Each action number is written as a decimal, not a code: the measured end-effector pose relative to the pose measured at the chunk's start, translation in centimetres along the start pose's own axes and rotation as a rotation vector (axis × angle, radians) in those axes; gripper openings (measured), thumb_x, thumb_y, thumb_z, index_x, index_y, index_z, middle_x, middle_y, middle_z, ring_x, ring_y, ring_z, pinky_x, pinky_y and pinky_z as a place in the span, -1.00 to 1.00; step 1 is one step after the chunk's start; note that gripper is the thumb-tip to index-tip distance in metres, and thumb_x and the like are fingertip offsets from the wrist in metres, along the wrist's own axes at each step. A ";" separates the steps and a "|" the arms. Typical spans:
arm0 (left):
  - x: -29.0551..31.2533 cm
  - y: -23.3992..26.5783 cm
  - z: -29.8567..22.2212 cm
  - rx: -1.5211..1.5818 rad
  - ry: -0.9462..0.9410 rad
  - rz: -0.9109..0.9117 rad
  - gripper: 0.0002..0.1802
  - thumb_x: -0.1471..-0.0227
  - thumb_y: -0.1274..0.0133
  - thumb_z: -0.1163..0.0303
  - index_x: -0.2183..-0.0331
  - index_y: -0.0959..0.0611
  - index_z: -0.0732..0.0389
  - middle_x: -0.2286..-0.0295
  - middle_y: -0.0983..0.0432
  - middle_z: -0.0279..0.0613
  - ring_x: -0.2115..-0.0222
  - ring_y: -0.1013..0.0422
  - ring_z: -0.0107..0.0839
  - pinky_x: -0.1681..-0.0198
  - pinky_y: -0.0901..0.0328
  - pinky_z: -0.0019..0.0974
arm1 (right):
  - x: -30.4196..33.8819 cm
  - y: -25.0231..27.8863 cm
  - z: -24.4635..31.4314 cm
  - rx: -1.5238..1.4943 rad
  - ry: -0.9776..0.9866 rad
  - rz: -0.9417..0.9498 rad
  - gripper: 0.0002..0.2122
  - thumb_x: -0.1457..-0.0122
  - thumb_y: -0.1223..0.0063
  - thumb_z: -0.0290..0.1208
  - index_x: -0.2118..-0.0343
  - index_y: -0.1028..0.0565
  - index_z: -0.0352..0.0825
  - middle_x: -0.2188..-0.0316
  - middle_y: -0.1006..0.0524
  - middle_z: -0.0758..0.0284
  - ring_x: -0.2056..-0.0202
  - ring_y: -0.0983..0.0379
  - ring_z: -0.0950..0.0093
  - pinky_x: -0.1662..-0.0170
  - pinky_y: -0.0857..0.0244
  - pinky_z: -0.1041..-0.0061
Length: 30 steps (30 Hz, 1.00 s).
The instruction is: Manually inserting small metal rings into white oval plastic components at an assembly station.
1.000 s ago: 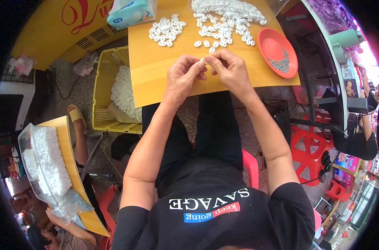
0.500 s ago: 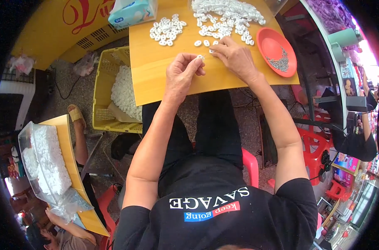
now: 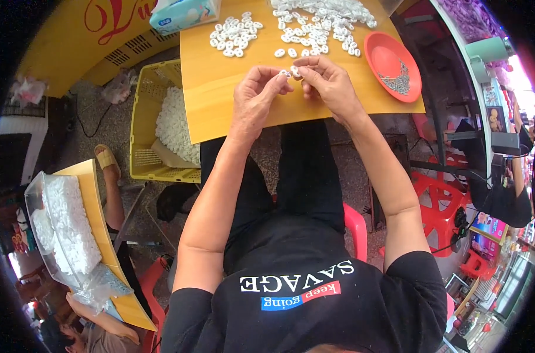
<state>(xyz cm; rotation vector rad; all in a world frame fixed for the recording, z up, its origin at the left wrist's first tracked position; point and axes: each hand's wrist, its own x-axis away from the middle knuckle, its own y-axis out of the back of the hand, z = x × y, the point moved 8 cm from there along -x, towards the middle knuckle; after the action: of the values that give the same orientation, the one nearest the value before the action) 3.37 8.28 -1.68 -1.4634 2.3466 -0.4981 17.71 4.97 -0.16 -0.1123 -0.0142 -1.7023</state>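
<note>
A tiny white piece (image 3: 292,72) sits pinched between both hands, just above the desk (image 3: 220,88). The left hand (image 3: 254,97) and right hand (image 3: 329,82) each keep a tight grip on it with fingertips meeting, likely to join parts. The white pile (image 3: 320,23) and red dish (image 3: 391,62) lie close for easy reaching.

Both hands meet over the near edge of the table (image 3: 220,100), the left hand (image 3: 257,97) just left of the right hand (image 3: 328,82), pinching a small bead (image 3: 293,71) between them. Behind them lie two bead piles (image 3: 235,36). A dish (image 3: 392,66) sits right; a basket (image 3: 147,123) stands left, below the table.
</note>
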 end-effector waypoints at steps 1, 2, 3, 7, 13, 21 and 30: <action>0.0 0.1 0.0 -0.001 0.002 0.000 -0.84 -0.12 -0.09 0.44 0.27 -0.53 0.33 0.39 -0.54 -0.23 0.41 -0.47 -0.52 0.29 -0.35 -0.48 | 0.2 -0.1 0.1 -0.002 -0.002 -0.001 -0.80 -0.25 0.02 -0.43 0.14 -0.48 -0.43 0.43 -0.49 0.44 0.49 -0.36 0.73 0.40 -0.34 0.72; 0.0 0.1 0.0 0.016 -0.004 0.002 -0.84 -0.12 -0.09 0.44 0.27 -0.54 0.33 0.39 -0.54 -0.22 0.40 -0.48 -0.51 0.28 -0.35 -0.48 | 0.4 -0.4 0.1 -0.041 -0.014 0.023 -0.78 -0.24 0.01 -0.45 0.10 -0.47 -0.43 0.41 -0.49 0.44 0.48 -0.36 0.72 0.38 -0.33 0.71; 0.0 0.1 -0.1 0.033 -0.011 0.005 -0.83 -0.12 -0.09 0.44 0.27 -0.54 0.33 0.38 -0.54 -0.22 0.39 -0.48 -0.51 0.28 -0.36 -0.47 | 0.5 -0.7 0.1 -0.080 -0.026 0.046 -0.75 -0.24 0.00 -0.47 0.06 -0.46 -0.43 0.39 -0.49 0.44 0.46 -0.37 0.72 0.35 -0.33 0.71; 0.0 -0.1 0.0 0.033 -0.002 0.010 -0.84 -0.12 -0.08 0.44 0.27 -0.54 0.33 0.38 -0.54 -0.22 0.39 -0.48 -0.51 0.27 -0.36 -0.47 | 0.8 -0.4 0.4 0.013 0.045 0.045 -0.72 -0.23 0.01 -0.50 0.00 -0.44 -0.44 0.33 -0.50 0.42 0.43 -0.38 0.70 0.30 -0.34 0.70; 0.0 0.0 0.0 0.032 0.006 0.011 -0.83 -0.12 -0.08 0.44 0.27 -0.53 0.33 0.35 -0.54 -0.19 0.39 -0.48 -0.50 0.27 -0.36 -0.46 | 1.0 -0.4 0.8 0.202 0.167 -0.010 -0.73 -0.23 -0.03 -0.46 0.05 -0.47 -0.44 0.35 -0.50 0.42 0.45 -0.37 0.71 0.33 -0.33 0.71; -0.1 0.0 0.3 0.070 0.026 0.038 -0.85 -0.13 -0.07 0.45 0.30 -0.49 0.34 0.36 -0.56 -0.12 0.42 -0.47 -0.50 0.29 -0.36 -0.46 | 0.4 -0.2 0.6 0.062 0.100 -0.059 -0.81 -0.22 -0.04 -0.42 0.21 -0.51 -0.44 0.48 -0.54 0.42 0.55 -0.36 0.72 0.45 -0.29 0.72; -0.1 -0.2 0.3 0.065 0.033 0.050 -0.84 -0.12 -0.06 0.45 0.32 -0.48 0.35 0.41 -0.54 -0.15 0.44 -0.46 -0.50 0.32 -0.36 -0.46 | 0.8 -0.8 1.3 0.025 0.111 0.009 -0.73 -0.23 -0.04 -0.45 0.07 -0.48 -0.49 0.38 -0.52 0.40 0.49 -0.36 0.71 0.38 -0.35 0.68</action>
<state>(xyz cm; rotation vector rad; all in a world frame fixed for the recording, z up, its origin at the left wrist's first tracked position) 3.68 8.30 -1.83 -1.3740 2.3624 -0.5839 16.91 4.33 1.21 0.0012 0.0476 -1.6966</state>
